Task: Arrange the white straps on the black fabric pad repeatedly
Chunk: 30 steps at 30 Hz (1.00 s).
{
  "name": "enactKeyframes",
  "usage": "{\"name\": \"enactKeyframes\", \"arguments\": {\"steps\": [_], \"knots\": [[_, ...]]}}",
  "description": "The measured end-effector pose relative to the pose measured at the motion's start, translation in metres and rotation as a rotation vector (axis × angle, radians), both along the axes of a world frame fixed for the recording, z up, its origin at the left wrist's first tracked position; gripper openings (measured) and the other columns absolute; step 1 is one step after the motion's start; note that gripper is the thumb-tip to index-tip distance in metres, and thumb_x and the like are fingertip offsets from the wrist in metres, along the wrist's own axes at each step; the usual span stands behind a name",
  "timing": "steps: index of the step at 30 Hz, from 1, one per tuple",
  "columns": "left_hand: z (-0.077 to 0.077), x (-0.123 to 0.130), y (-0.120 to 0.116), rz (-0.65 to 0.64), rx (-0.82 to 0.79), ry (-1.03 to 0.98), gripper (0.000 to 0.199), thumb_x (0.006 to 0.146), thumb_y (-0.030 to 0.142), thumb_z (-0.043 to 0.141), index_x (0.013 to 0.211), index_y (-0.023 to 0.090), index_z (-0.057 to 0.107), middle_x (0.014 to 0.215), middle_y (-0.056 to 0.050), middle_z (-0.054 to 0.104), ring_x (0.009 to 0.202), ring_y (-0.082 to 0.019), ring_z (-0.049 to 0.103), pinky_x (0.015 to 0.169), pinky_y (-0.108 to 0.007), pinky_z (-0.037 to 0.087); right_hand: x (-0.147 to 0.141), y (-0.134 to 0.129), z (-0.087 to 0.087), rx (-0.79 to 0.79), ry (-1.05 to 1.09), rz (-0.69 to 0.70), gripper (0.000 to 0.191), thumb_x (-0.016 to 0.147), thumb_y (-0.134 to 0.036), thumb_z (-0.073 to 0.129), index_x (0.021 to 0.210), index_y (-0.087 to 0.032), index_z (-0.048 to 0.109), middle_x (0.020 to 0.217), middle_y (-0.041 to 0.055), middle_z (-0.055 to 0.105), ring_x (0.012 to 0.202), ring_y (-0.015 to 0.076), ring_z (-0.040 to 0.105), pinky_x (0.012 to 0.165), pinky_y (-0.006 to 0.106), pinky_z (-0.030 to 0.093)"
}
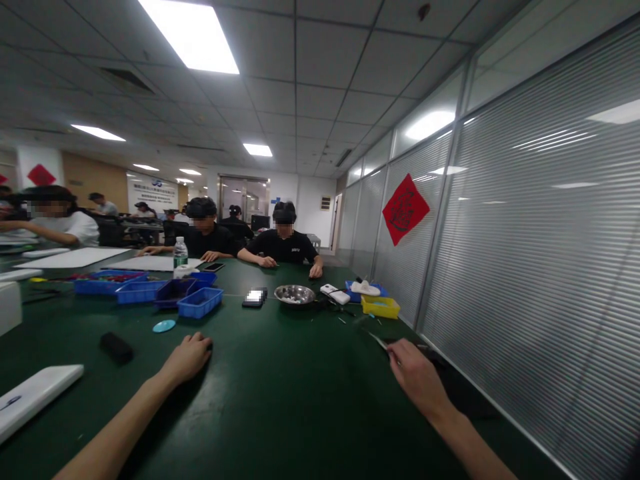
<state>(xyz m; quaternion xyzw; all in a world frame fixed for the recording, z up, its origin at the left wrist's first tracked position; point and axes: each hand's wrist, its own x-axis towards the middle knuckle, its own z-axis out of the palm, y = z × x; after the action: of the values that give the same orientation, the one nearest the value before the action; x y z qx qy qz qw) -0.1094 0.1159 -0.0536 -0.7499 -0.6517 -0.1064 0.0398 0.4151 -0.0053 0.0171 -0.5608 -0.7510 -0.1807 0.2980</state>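
My right hand (417, 379) is at the right side of the green table, thumb and fingers pinched on a slim, pointed metal tool that looks like tweezers (379, 341). The tool's tip points forward and left, slightly blurred. My left hand (189, 357) rests on the table left of the middle, its fingers curled down. A small dark spot shows at its fingertips; whether it is an object or shadow I cannot tell. Nearest to that hand are a light-blue round disc (164, 326) and a black oblong case (117, 348).
Beyond my hands stand several blue bins (200, 303), a metal bowl (295, 295) with small white pieces, a white device (335, 294) and a yellow bin (380, 307). A water bottle (181, 253) stands farther back. Co-workers sit opposite; a glass partition (525, 253) borders the right.
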Motion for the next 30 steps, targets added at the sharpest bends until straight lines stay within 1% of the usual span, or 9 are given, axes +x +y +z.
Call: {"name": "enactKeyframes", "arguments": {"steps": [4, 8, 11, 14, 16, 18, 21, 26, 30], "knots": [[0.0, 0.0, 0.0, -0.006, 0.004, 0.025, 0.037, 0.085, 0.027, 0.04, 0.113, 0.016, 0.062, 0.114, -0.014, 0.055, 0.106, -0.028, 0.05, 0.09, -0.039, 0.042, -0.012, -0.003, -0.024, -0.223, -0.093, 0.042, 0.015, 0.084, -0.025, 0.046, 0.087, -0.02, 0.061, 0.095, 0.0083, 0.059, 0.081, 0.0202, 0.058, 0.075, 0.034, 0.047], [-0.001, -0.001, 0.001, -0.011, 0.007, 0.044, 0.038, 0.085, 0.028, 0.039, 0.114, 0.015, 0.061, 0.113, -0.015, 0.055, 0.104, -0.028, 0.051, 0.089, -0.039, 0.043, -0.009, -0.002, -0.025, -0.35, -0.03, -0.006, 0.019, 0.083, -0.035, 0.05, 0.09, -0.021, 0.062, 0.096, 0.0061, 0.061, 0.077, 0.0176, 0.058, 0.068, 0.029, 0.047], [-0.002, -0.001, 0.001, -0.007, 0.005, 0.039, 0.037, 0.085, 0.028, 0.039, 0.113, 0.017, 0.062, 0.112, -0.014, 0.055, 0.104, -0.027, 0.051, 0.089, -0.039, 0.043, 0.019, 0.009, -0.016, -0.298, 0.041, -0.168, 0.027, 0.087, -0.037, 0.043, 0.095, -0.02, 0.062, 0.096, 0.0071, 0.063, 0.084, 0.0191, 0.06, 0.072, 0.03, 0.047], [-0.001, -0.001, 0.001, 0.006, -0.006, 0.022, 0.036, 0.085, 0.028, 0.041, 0.112, 0.018, 0.062, 0.112, -0.013, 0.055, 0.105, -0.026, 0.05, 0.089, -0.039, 0.042, 0.066, 0.025, -0.01, -0.228, 0.032, -0.469, 0.031, 0.086, -0.034, 0.045, 0.103, -0.014, 0.061, 0.105, 0.0139, 0.063, 0.098, 0.0247, 0.059, 0.082, 0.034, 0.045], [0.0, 0.0, 0.0, 0.01, -0.007, 0.016, 0.035, 0.084, 0.027, 0.041, 0.112, 0.018, 0.062, 0.113, -0.013, 0.055, 0.105, -0.026, 0.05, 0.09, -0.038, 0.042, 0.096, 0.033, -0.011, -0.289, 0.05, -0.606, 0.028, 0.083, -0.031, 0.05, 0.097, -0.011, 0.063, 0.103, 0.017, 0.064, 0.097, 0.0276, 0.06, 0.08, 0.036, 0.046], [0.001, 0.001, -0.001, 0.008, -0.001, 0.022, 0.035, 0.085, 0.027, 0.041, 0.111, 0.017, 0.063, 0.113, -0.013, 0.055, 0.104, -0.026, 0.05, 0.089, -0.038, 0.042, 0.118, 0.039, -0.014, -0.354, 0.083, -0.639, 0.022, 0.08, -0.03, 0.054, 0.087, -0.012, 0.065, 0.091, 0.0155, 0.068, 0.086, 0.0271, 0.065, 0.07, 0.034, 0.049], [0.003, 0.003, -0.002, 0.006, 0.007, 0.045, 0.035, 0.085, 0.027, 0.041, 0.111, 0.017, 0.062, 0.112, -0.013, 0.056, 0.102, -0.026, 0.051, 0.089, -0.037, 0.042, 0.134, 0.044, -0.022, -0.412, 0.128, -0.644, 0.018, 0.078, -0.029, 0.055, 0.078, -0.014, 0.066, 0.08, 0.0126, 0.07, 0.075, 0.0253, 0.067, 0.059, 0.031, 0.048], [0.006, 0.005, -0.005, 0.026, 0.003, 0.035, 0.034, 0.085, 0.026, 0.042, 0.112, 0.018, 0.061, 0.113, -0.013, 0.055, 0.104, -0.026, 0.05, 0.088, -0.037, 0.042, 0.141, 0.047, -0.026, -0.411, 0.163, -0.667, 0.022, 0.08, -0.028, 0.05, 0.075, -0.016, 0.067, 0.081, 0.0141, 0.07, 0.076, 0.0282, 0.067, 0.057, 0.033, 0.047], [0.01, 0.009, -0.009, 0.028, -0.001, 0.024, 0.032, 0.085, 0.026, 0.043, 0.109, 0.018, 0.062, 0.112, -0.014, 0.055, 0.104, -0.026, 0.05, 0.088, -0.037, 0.042, 0.148, 0.043, -0.018, -0.34, 0.179, -0.723, 0.032, 0.083, -0.03, 0.044, 0.087, -0.012, 0.069, 0.084, 0.0186, 0.069, 0.078, 0.0328, 0.066, 0.059, 0.038, 0.047]]}}
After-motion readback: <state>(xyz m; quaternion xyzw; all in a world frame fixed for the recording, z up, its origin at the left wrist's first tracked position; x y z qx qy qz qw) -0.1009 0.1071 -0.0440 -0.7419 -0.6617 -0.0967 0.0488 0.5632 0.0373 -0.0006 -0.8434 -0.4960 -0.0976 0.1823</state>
